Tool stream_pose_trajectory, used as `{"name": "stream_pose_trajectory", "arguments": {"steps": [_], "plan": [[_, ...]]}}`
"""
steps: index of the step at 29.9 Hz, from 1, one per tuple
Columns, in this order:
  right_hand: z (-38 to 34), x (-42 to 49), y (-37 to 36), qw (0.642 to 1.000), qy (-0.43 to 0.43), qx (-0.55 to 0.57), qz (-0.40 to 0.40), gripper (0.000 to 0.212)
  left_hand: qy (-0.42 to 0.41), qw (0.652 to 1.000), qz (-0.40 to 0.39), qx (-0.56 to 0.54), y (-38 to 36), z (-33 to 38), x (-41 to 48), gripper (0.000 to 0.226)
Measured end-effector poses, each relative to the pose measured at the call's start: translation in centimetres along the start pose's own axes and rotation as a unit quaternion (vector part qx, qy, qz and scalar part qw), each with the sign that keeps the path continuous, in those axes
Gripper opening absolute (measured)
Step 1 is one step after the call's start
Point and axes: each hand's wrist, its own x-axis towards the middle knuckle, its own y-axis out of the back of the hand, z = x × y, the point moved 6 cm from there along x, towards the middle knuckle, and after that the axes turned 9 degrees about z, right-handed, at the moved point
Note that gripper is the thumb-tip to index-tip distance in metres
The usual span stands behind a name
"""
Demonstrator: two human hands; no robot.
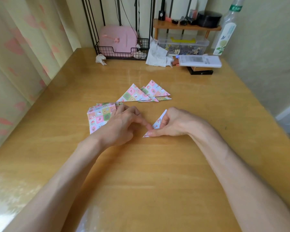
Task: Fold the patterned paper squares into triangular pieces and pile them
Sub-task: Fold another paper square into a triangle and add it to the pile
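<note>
- Wood tabletop (157,173), yellow-brown and glossy, glare patches near the bottom edge.
- Left side: pale curtain (23,47) with pink blotches. Right side: plain light wall (266,56).
- Far edge: black wire basket (107,51) holding a pink case (117,39), a crumpled tissue (100,59) just beside it, white crumpled paper (156,56), a clear plastic box (182,45) under a small wooden shelf (186,27), and a tall bottle (226,32).
- Pile of folded triangles (146,93) lies mid-tabletop, overlapping, beyond both hands.
- Stack of patterned squares (99,118) lies flat on the left, its right part under the left hand (122,124).
- Right hand (176,123) pinches a small folded triangle (157,123), thumb along its lower edge; the paper's low corner touches the tabletop.
- Left hand's fingers are loosely curled, index tip touching the triangle's left edge, not gripping it.
- Hidden: most of the triangle sits behind the right palm; layer count is unreadable.
- Shelf items are dark and too small to identify. The bottle top is cut off by the frame.
</note>
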Motion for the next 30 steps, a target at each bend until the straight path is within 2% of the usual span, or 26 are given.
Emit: {"name": "stream_pose_trajectory", "arguments": {"steps": [3,9,13,18,24,28,30], "plan": [[-0.6,0.5,-0.1,0.999,-0.007,-0.049,0.005,0.074,0.008,1.000,-0.001,0.006,-0.1,-0.2,0.0,0.078],[-1.0,0.1,-0.1,0.998,-0.016,-0.066,-0.006,0.090,0.017,1.000,-0.003,-0.011,0.0,-0.1,-0.1,0.083],[-2.2,-0.1,0.0,0.993,0.001,-0.122,0.000,0.081,0.016,1.000,-0.008,-0.019,0.1,0.1,-0.2,0.085],[-2.0,-0.4,-0.1,0.993,-0.004,-0.121,0.000,0.074,0.016,1.000,-0.007,-0.005,0.2,0.3,-0.3,0.084],[-2.3,-0.6,0.0,0.993,-0.004,-0.114,-0.010,0.081,0.012,1.000,-0.009,-0.008,0.2,0.2,-0.3,0.080],[-2.5,-0.6,0.1,0.994,-0.012,-0.106,-0.014,0.090,0.008,1.000,0.003,-0.022,-0.1,0.0,-0.2,0.068],[-2.3,-0.6,-0.1,0.994,-0.016,-0.110,-0.008,0.086,0.005,1.000,0.008,-0.023,-0.2,-0.1,-0.2,0.063]]}}
